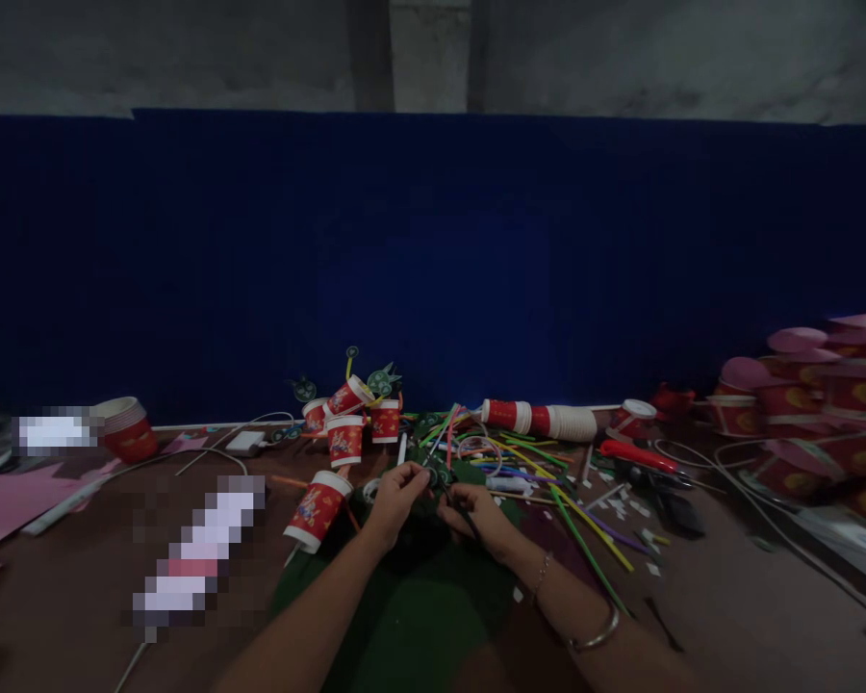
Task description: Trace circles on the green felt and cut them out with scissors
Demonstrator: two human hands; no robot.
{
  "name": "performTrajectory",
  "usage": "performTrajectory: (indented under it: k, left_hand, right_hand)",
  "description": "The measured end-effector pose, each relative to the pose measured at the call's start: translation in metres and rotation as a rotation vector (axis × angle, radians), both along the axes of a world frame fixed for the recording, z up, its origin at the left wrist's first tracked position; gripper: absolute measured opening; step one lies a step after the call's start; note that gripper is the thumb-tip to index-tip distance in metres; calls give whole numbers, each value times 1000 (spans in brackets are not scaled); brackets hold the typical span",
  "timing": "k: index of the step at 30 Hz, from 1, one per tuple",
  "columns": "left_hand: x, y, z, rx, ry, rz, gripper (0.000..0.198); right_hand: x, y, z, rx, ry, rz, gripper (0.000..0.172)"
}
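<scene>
two hands close together: the left hand (402, 491) pinches a dark green cutout (442, 471), short of the bench (79, 602)'s far edge; the right hand (482, 522) curls around a dark-handled tool (468, 520). straws (593, 529) scatter rightward, red paper cups (344, 440) cluster leftward, and pink-topped cups (786, 406) crowd the far right corner.

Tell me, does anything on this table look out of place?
Yes: white scraps lie strewn among jumbled straws right of the right hand; behind them, a cup stack lies sideways, as if toppled.
</scene>
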State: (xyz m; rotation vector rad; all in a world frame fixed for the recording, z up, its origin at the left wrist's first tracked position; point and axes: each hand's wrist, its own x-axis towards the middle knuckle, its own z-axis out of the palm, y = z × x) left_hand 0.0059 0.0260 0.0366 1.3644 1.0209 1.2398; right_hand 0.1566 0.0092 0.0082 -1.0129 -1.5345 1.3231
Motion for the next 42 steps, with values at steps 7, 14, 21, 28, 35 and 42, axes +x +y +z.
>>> performTrajectory:
  k: [7, 14, 21, 28, 35, 42]
  left_hand:
    - [-1, 2, 0, 3, -16, 28, 23]
    - [0, 1, 1, -1, -11, 14, 22]
    - [-1, 1, 3, -10, -8, 7, 24]
    - [-2, 2, 4, -26, -23, 5, 24]
    - [-3, 3, 2, -32, -31, 16, 22]
    - [-3, 5, -1, -8, 4, 21, 24]
  right_hand:
    - [1, 1, 0, -16, -9, 5, 28]
    - [1, 0, 0, 5, -12, 29, 27]
    - [1, 0, 0, 20, -8, 35, 29]
    - [1, 4, -5, 3, -12, 29, 32]
    - [2, 4, -4, -21, -31, 19, 28]
    - [0, 2, 1, -66, -38, -7, 23]
